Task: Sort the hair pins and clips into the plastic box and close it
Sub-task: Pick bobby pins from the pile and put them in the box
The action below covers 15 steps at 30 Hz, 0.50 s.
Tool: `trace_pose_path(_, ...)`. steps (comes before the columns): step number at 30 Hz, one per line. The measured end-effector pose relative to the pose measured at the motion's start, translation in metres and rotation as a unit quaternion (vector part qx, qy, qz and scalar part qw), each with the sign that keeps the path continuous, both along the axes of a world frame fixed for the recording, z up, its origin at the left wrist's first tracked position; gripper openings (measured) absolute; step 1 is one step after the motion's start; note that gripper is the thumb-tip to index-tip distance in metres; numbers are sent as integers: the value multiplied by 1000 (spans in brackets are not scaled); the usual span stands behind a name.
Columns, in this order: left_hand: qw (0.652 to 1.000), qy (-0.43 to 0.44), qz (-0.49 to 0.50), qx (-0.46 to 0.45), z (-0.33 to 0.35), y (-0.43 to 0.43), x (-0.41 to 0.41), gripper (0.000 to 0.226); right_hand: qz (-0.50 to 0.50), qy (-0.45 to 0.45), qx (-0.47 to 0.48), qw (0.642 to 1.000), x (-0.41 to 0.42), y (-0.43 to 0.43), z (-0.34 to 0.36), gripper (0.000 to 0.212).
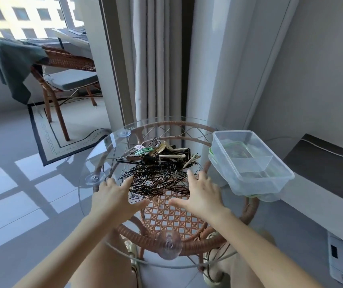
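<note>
A heap of thin black hair pins lies on the round glass table top, with larger clips in brown, black, gold and mint piled just behind it. My left hand is spread open at the heap's left edge, fingertips touching the pins. My right hand is spread open at the heap's right edge. Neither holds anything. The clear plastic box stands open at the table's right rim, on top of its green-edged lid.
The glass top rests on a rattan table frame with suction cups. A rattan chair with a green cloth stands far left on a rug. Curtains hang behind the table. A low dark bench sits to the right.
</note>
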<state>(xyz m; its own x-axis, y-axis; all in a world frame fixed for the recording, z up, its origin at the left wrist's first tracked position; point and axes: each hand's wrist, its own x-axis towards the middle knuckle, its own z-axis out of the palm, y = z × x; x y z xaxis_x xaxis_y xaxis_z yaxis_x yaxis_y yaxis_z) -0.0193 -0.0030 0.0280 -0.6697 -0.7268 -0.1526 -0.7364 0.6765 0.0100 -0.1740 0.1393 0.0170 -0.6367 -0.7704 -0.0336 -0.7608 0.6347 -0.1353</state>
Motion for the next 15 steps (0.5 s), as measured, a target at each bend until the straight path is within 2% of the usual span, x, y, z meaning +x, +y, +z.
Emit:
trace_pose_path(2, 1000, 0, -20, 3, -4, 1, 2, 93, 24, -2, -16, 1000, 4, -10, -1, 98)
trace_pose_path(6, 991, 115, -52, 37, -6, 5, -10, 76, 64, -8, -70, 995, 9, -23, -2, 56)
trace_pose_path(10, 978, 202, -51, 35, -8, 10, -24, 56, 103, 11, -127, 987, 10, -24, -7, 17)
trace_pose_path(11, 974, 216, -49, 35, -8, 10, -26, 53, 113, 21, -129, 985, 9, -23, -9, 12)
trace_pose_path(15, 967, 247, -51, 32, -6, 9, -28, 45, 131, 24, -156, 979, 2, -20, -18, 21)
